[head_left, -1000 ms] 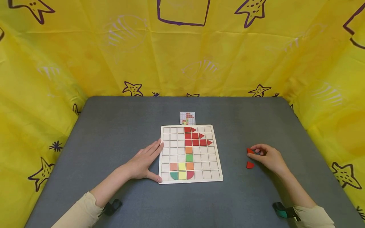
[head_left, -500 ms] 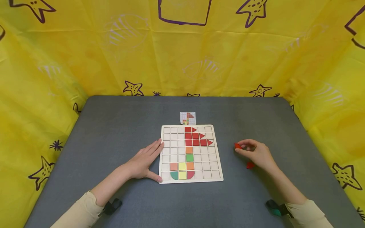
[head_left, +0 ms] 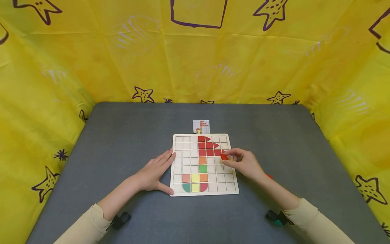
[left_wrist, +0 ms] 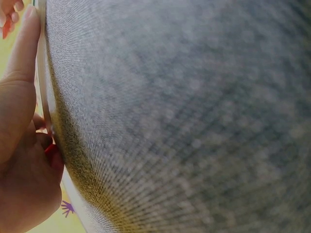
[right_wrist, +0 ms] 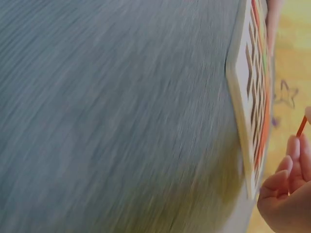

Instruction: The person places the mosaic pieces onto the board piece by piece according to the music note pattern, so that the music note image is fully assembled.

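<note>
A wooden grid board (head_left: 185, 168) lies on the table with red, orange, green, yellow and pink pieces set in its cells. Along the board's left edge rests my left hand (head_left: 154, 171), fingers extended and thumb at the near corner. My right hand (head_left: 246, 163) pinches a small red piece (head_left: 224, 157) between thumb and fingertips, over the board's right side. In the right wrist view that red piece (right_wrist: 302, 126) shows edge-on, apart from the board. The tip of the third red row is partly covered by the fingers.
A small pattern card (head_left: 201, 126) lies just beyond the board's far edge. Another red piece (head_left: 269, 176) is on the table at right, mostly hidden behind the right forearm. Yellow printed cloth (head_left: 195, 51) surrounds the grey table (head_left: 137, 128).
My right hand has lifted one red piece from the right of the table and carried it left to above the board. The left hand has stayed in place.
</note>
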Motion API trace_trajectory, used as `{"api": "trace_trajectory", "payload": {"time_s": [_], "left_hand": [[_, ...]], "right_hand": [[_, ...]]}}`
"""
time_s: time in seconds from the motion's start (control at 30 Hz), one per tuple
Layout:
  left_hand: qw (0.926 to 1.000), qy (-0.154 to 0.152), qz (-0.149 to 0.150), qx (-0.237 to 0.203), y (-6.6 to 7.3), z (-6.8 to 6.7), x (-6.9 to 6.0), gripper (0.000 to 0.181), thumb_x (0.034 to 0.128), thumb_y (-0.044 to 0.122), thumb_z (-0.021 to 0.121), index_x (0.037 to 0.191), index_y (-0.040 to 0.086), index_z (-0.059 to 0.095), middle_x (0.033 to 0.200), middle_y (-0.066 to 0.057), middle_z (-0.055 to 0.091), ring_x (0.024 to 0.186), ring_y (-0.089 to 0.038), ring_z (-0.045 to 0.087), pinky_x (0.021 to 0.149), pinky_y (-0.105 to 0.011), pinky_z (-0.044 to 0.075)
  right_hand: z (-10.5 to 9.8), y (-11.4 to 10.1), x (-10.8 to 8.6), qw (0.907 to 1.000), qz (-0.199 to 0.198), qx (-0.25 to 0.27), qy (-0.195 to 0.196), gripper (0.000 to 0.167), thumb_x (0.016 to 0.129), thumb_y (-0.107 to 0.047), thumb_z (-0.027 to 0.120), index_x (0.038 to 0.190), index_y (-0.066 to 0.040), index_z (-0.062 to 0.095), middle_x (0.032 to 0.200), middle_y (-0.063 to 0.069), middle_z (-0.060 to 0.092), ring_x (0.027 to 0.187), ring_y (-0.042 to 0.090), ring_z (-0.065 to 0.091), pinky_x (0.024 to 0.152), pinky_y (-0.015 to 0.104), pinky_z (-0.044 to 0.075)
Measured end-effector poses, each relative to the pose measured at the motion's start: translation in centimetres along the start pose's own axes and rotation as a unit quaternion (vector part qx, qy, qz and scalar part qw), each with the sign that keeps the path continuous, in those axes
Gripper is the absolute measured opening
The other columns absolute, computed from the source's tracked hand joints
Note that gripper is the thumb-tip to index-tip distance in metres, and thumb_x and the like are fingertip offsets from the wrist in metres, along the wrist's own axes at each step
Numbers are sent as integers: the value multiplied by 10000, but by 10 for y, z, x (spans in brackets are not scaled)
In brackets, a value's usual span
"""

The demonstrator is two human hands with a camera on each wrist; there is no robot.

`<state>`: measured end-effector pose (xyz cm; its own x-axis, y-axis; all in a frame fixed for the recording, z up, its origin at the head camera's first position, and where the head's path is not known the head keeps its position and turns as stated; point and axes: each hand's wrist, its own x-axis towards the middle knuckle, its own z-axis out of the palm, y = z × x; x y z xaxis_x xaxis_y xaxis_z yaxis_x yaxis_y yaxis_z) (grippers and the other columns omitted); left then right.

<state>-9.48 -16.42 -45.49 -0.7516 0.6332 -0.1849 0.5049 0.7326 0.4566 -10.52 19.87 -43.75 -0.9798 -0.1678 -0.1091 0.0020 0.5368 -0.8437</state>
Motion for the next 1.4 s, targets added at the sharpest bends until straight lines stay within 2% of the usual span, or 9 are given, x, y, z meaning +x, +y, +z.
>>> {"api": "trace_trajectory", "payload": {"time_s": [0.13,0.27,0.47,0.67,0.8,1.1,1.27,1.4], "left_hand": [[10000,8,7,0,1,0,0,1315,630,735,735,1567,58,108,1631,-120,34,1481,-307,78,1087,-542,237],[10000,25,-1,19,1,0,1,1317,627,733,739,1567,59,109,1631,-122,37,1481,-307,83,1090,-537,235],[9999,89,59,44,0,1,1,1311,628,734,736,1560,36,133,1625,-152,63,1473,-339,107,1074,-559,246],[10000,27,-14,36,0,0,0,1311,631,736,734,1565,53,119,1630,-132,44,1478,-321,91,1085,-547,237],[10000,47,19,-10,0,0,1,1305,633,733,735,1564,49,127,1629,-135,49,1477,-323,94,1082,-551,238],[10000,-17,-31,8,-1,1,2,1317,627,750,726,1570,72,105,1633,-110,27,1482,-302,80,1090,-541,231],[10000,-26,-76,6,-1,1,2,1319,623,746,733,1570,76,107,1635,-102,24,1483,-300,75,1096,-536,227],[10000,-32,-91,6,0,1,2,1320,621,752,728,1570,75,109,1634,-106,28,1482,-305,78,1096,-541,228]], "right_hand": [[16,-10,3,9994,-79,192,-268,269,784,-297,829,1004,-174,737,746,54,594,696,224,509,536,257,346],[32,-20,8,9987,-298,39,-418,244,768,-305,839,965,-202,737,759,4,610,692,211,512,554,268,359],[55,-30,16,9924,-767,-666,-690,239,732,-305,863,918,-232,732,797,-107,645,725,145,515,651,289,411],[72,-37,22,9754,-1256,-1537,-964,207,746,-323,851,879,-233,720,762,-126,621,775,88,520,734,293,425],[77,-39,24,9651,-1394,-1957,-1038,211,755,-365,838,865,-243,704,742,-144,603,776,63,503,728,271,427],[76,-39,20,9608,-1524,-2110,-958,201,782,-408,809,799,-260,675,690,-183,556,744,73,493,674,260,420],[76,-38,19,9468,-1892,-2487,-771,206,786,-411,800,747,-273,652,641,-185,515,697,53,448,612,240,395],[78,-39,20,9408,-2178,-2476,-778,214,796,-408,790,884,-244,684,740,-127,565,741,56,466,672,255,417]]}}
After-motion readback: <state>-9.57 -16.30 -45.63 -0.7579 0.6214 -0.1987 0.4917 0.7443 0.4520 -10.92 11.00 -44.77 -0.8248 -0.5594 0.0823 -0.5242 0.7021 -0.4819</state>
